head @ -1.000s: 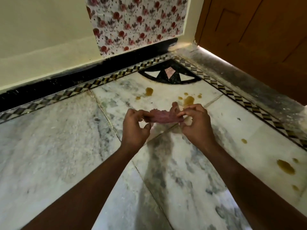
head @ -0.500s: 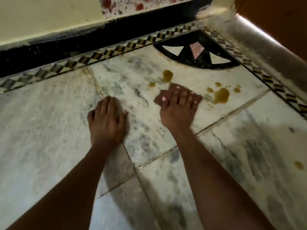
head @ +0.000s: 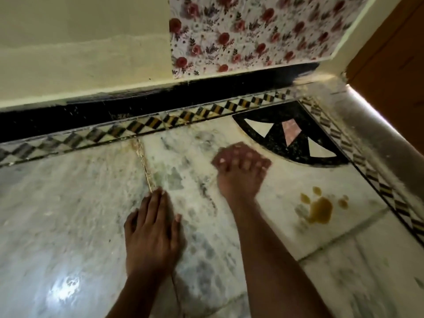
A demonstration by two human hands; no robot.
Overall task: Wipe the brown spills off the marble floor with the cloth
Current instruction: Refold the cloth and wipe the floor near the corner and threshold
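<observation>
My right hand presses flat on a small reddish-brown cloth on the marble floor, near the black corner inlay. The cloth is mostly hidden under my fingers and blurred by motion. To the right of that hand lies a cluster of brown spills, one large blot with a few small drops around it. My left hand rests flat on the floor, fingers together, holding nothing, beside a tile joint.
A black skirting and a checkered border strip run along the cream wall. The black fan-shaped corner inlay sits ahead. A raised stone threshold and a wooden door close off the right side.
My right hand has slid the cloth forward over the spot where the upper-left spills lay; they no longer show. The view has tilted up. My left hand stays planted.
</observation>
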